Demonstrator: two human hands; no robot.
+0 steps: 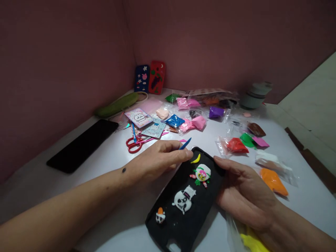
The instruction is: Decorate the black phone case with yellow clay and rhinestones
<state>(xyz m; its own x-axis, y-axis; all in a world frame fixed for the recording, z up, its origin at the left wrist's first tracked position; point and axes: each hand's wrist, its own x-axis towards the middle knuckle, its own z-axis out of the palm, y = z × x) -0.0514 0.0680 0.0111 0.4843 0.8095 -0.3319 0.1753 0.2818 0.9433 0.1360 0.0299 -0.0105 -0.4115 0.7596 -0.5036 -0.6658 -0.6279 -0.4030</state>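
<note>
A black phone case (181, 213) lies on the white table (110, 164) in front of me, decorated with small clay figures: a yellow crescent (195, 159), a pink-and-white face (202, 174), a white skull-like figure (184, 199) and a tiny orange-topped one (160, 215). My left hand (160, 160) is closed on a blue modelling tool (185, 143) at the case's top left corner. My right hand (244, 190) steadies the case's right edge, thumb on the rim, fingers curled beneath.
Several bags of coloured clay lie behind and to the right: red (236, 145), orange (273, 181), blue (175, 121), pink (195, 122), purple (216, 112). Red scissors (136, 143), cards, a black phone (82, 145) at left, two decorated cases (150, 77) against the wall, a yellow bag (253, 243) under my right wrist.
</note>
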